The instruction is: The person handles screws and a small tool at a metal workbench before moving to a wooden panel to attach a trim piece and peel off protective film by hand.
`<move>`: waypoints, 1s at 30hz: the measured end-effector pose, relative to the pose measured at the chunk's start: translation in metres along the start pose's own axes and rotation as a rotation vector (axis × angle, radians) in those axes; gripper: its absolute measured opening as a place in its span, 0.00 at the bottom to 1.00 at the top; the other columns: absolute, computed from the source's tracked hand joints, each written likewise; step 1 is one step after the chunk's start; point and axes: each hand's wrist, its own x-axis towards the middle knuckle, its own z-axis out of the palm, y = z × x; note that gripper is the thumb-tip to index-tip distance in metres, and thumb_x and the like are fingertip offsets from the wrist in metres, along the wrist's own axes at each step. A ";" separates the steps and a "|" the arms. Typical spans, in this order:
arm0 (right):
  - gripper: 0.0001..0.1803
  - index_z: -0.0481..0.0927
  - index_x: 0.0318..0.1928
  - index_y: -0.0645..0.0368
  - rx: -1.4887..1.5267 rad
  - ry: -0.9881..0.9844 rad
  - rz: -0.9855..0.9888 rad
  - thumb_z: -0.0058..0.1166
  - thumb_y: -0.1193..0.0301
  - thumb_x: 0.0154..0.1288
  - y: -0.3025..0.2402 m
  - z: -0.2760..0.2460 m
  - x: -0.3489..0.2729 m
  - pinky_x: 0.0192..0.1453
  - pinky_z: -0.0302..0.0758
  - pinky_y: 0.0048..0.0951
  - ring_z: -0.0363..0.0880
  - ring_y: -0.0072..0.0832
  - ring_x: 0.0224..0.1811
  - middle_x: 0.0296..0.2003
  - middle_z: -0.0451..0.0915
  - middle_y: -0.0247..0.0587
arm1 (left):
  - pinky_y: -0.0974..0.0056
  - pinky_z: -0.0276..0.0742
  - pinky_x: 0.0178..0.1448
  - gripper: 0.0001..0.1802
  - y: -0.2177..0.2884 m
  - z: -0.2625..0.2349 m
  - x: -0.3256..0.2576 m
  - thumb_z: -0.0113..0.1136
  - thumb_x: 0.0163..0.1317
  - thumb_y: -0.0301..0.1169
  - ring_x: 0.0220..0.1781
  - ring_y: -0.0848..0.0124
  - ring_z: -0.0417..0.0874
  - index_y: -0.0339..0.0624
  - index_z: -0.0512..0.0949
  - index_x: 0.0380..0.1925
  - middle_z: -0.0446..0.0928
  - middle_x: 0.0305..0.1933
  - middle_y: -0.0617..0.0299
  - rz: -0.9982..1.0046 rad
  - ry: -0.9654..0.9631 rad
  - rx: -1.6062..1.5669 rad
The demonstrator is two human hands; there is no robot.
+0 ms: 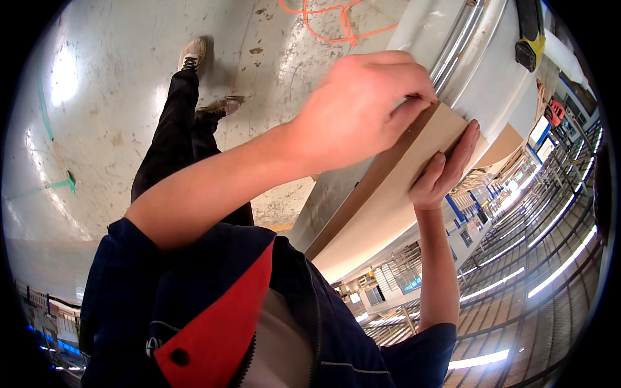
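Note:
A long brown board (369, 226), which looks like cardboard or fibreboard, runs diagonally from my chest toward the upper right. At its far end my left hand (369, 107) is closed, thumb and fingers pinched together at the board's edge. Whatever sits in that pinch is too small or hidden to name. My right hand (446, 168) lies against the board's right side, fingers stretched out and thumb apart, touching it. Just beyond the board's end, a shiny metal rail (456, 48) runs along a pale grey surface (488, 71).
A black and yellow tool (530, 48) lies at the upper right of the grey surface. An orange cord (346, 29) is looped on the scuffed floor (272, 58). My shoes (193, 55) stand at upper left. A red object (554, 112) shows farther right.

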 end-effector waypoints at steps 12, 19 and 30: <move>0.43 0.60 0.79 0.78 0.005 0.019 -0.017 0.39 0.52 0.81 0.001 0.000 0.002 0.86 0.51 0.61 0.57 0.67 0.83 0.79 0.63 0.69 | 0.61 0.84 0.42 0.07 0.004 -0.007 -0.016 0.69 0.60 0.18 0.39 0.57 0.88 0.38 0.87 0.38 0.85 0.39 0.55 0.042 -0.111 -0.012; 0.43 0.60 0.79 0.79 0.015 0.020 -0.021 0.40 0.52 0.80 -0.002 0.004 0.003 0.86 0.51 0.61 0.58 0.66 0.82 0.78 0.63 0.70 | 0.60 0.84 0.42 0.08 0.001 -0.008 -0.027 0.69 0.61 0.19 0.39 0.58 0.88 0.40 0.88 0.39 0.84 0.38 0.56 0.078 -0.180 0.075; 0.43 0.60 0.79 0.79 -0.002 0.015 -0.025 0.40 0.53 0.79 0.000 0.001 0.002 0.87 0.50 0.61 0.57 0.67 0.83 0.79 0.64 0.68 | 0.58 0.85 0.42 0.09 0.000 -0.001 0.006 0.69 0.61 0.20 0.39 0.57 0.87 0.40 0.88 0.40 0.84 0.37 0.56 0.087 -0.086 0.126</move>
